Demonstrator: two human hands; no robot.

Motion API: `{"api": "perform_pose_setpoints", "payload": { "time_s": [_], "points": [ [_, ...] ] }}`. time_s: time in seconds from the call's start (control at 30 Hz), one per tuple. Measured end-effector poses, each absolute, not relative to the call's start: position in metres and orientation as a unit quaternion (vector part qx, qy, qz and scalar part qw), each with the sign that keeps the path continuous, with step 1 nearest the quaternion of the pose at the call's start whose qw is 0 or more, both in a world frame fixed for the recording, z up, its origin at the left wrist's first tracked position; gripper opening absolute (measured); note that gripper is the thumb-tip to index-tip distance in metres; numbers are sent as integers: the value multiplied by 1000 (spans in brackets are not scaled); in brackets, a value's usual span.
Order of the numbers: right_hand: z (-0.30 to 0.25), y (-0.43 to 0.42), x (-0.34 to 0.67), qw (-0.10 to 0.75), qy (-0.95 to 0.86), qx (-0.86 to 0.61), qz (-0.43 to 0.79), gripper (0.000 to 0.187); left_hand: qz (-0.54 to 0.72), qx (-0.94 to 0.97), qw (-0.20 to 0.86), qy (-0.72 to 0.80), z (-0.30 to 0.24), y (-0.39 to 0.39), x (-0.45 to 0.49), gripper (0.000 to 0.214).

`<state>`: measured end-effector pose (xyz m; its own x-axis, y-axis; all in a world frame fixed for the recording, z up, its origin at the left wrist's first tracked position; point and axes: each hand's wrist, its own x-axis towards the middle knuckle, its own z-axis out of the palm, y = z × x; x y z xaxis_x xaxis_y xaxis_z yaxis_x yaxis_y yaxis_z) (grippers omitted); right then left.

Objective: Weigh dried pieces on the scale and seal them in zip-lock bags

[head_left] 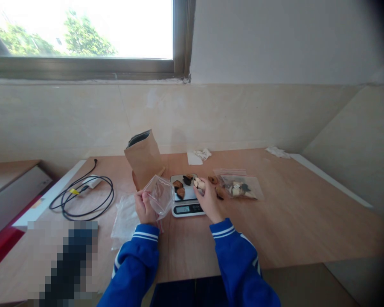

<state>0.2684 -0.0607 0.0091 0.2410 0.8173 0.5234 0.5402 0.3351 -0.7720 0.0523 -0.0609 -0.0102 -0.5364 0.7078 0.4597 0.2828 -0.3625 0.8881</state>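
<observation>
Head view: left hand (144,207) pinches a clear, empty plastic bag (161,195).

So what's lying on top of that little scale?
A few brown and dark pieces lie on the scale. The right hand covers part of its platform, hiding anything beneath.

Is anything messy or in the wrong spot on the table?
A little. A few brown pieces lie loose on the table, off the scale, beside the filled bag. Crumpled paper scraps sit by the wall. The left hand holds an empty clear bag; the right hand pinches a pale piece.
</observation>
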Motion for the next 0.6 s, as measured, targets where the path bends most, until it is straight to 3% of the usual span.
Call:
{"api": "perform_pose_setpoints", "payload": {
  "time_s": [0.1, 0.23, 0.5, 0.6],
  "points": [
    [41, -73, 251, 570, -573, -526, 264, 40, 681, 472, 145, 541, -10, -61, 52, 34],
    [76, -83, 225, 532, -603, -431, 409, 37, 662, 499, 135, 543, -7, -63, 52, 33],
    [84, -82, 189, 517, -661, -469, 276, 51, 673, 500, 128, 529, -4, -68, 54, 33],
    [88, -84, 190, 514, -674, -455, 272, 39, 674, 478, 128, 548, -7, -68, 54, 33]
  ]
}}
